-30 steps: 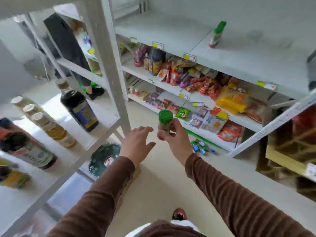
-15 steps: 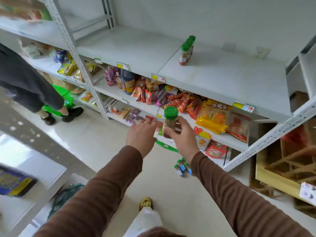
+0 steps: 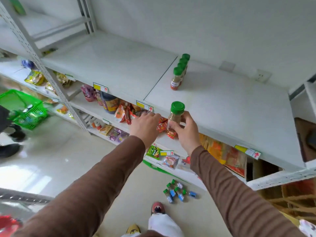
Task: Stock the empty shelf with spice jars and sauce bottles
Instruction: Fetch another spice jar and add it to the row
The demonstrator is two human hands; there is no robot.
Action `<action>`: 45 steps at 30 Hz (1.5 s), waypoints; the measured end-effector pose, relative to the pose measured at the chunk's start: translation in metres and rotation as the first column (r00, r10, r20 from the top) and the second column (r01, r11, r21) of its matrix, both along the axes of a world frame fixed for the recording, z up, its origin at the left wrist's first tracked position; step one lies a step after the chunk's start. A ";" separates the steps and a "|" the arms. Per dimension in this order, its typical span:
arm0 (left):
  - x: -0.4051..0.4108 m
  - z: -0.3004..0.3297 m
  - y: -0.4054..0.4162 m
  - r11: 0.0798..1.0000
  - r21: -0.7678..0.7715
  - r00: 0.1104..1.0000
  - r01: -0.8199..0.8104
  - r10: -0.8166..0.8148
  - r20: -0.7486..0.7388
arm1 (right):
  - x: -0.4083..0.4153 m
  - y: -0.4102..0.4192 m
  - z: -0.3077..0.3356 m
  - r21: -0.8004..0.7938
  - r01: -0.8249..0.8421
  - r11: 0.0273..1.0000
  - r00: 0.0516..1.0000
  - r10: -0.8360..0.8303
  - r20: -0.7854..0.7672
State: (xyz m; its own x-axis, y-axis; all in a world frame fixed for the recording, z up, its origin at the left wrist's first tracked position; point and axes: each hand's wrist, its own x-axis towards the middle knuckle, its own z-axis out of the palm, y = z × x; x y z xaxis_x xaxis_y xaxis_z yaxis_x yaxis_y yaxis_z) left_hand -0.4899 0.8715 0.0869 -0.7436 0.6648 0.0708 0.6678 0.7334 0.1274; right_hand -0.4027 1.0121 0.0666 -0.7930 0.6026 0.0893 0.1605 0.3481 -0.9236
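1. Head view: the right hand (image 3: 185, 132) grasps a green-capped spice jar (image 3: 176, 115) upright, just in front of the front edge of the white shelf (image 3: 230, 113)
2. The left hand (image 3: 145, 124) is released, fingers spread, holding nothing, just left of the jar
3. On the shelf, a row of jars (image 3: 180, 71) with green caps runs front to back, well behind the held one; the board around them is bare
4. Below the hands, snack packets (image 3: 127, 113) and a dark bottle (image 3: 110, 104) fill the lower shelf
5. Small bottles (image 3: 177, 192) lie on the floor (image 3: 51, 159) near the rack's foot; a green basket (image 3: 24, 108) sits at far left
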 end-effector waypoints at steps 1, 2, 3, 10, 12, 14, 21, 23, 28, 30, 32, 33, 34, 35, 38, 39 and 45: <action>-0.011 -0.002 0.012 1.000 -0.002 1.000 0.001 -0.001 -0.005 | -0.013 0.012 -0.001 0.012 0.007 1.000 1.000 -0.007 -0.001; -0.022 -0.003 0.024 1.000 -0.002 1.000 -0.004 0.004 -0.005 | -0.026 0.023 -0.003 0.015 0.010 1.000 1.000 -0.009 -0.004; -0.033 -0.003 0.035 1.000 -0.008 1.000 -0.012 0.013 0.005 | -0.039 0.034 -0.005 0.009 0.007 1.000 1.000 -0.007 -0.004; -0.085 -0.015 0.083 0.997 -0.020 0.997 -0.076 0.076 0.028 | -0.109 0.087 -0.021 -0.005 -0.049 0.999 0.998 0.050 0.043; -0.096 -0.018 0.091 0.995 -0.020 0.995 -0.093 0.093 0.027 | -0.122 0.094 -0.026 -0.017 -0.059 0.998 0.996 0.060 0.062; -0.104 -0.022 0.098 0.995 -0.009 0.994 -0.104 0.104 0.019 | -0.132 0.099 -0.030 -0.032 -0.070 0.997 0.995 0.072 0.064; -0.120 -0.039 0.110 0.995 0.026 0.990 -0.098 0.095 0.100 | -0.149 0.107 -0.036 -0.063 -0.087 0.994 0.994 0.091 0.055; -0.121 -0.043 0.109 0.992 0.081 0.981 -0.100 0.085 0.177 | -0.145 0.106 -0.036 -0.100 -0.095 0.990 0.994 0.100 0.053; -0.124 -0.052 0.106 0.977 0.176 0.948 -0.121 0.061 0.313 | -0.119 0.111 -0.038 -0.140 -0.047 0.989 0.993 0.062 0.102; -0.122 -0.055 0.108 0.977 0.184 0.937 -0.111 0.042 0.346 | -0.113 0.109 -0.040 -0.162 -0.029 0.986 0.991 0.049 0.121; -0.120 -0.056 0.112 0.975 0.193 0.932 -0.107 0.031 0.360 | -0.111 0.104 -0.042 -0.170 -0.037 0.985 0.989 0.060 0.136; -0.119 -0.056 0.113 0.974 0.196 0.931 -0.110 0.032 0.363 | -0.112 0.102 -0.042 -0.177 -0.044 0.983 0.988 0.069 0.138; -0.119 -0.056 0.114 0.974 0.196 0.931 -0.111 0.033 0.364 | -0.113 0.099 -0.043 -0.187 -0.048 0.981 0.988 0.074 0.137; -0.118 -0.056 0.115 0.975 0.192 0.930 -0.110 0.033 0.366 | -0.115 0.097 -0.043 -0.196 -0.046 0.980 0.988 0.074 0.139; -0.117 -0.055 0.116 0.977 0.180 0.926 -0.113 0.038 0.376 | -0.120 0.093 -0.044 -0.187 -0.034 0.982 0.986 0.064 0.152; -0.115 -0.055 0.116 0.975 0.187 0.922 -0.119 0.039 0.385 | -0.122 0.092 -0.045 -0.187 -0.033 0.982 0.986 0.063 0.153; -0.113 -0.057 0.120 0.966 0.220 0.920 -0.138 0.043 0.389 | -0.133 0.091 -0.045 -0.197 -0.026 0.980 0.989 0.055 0.140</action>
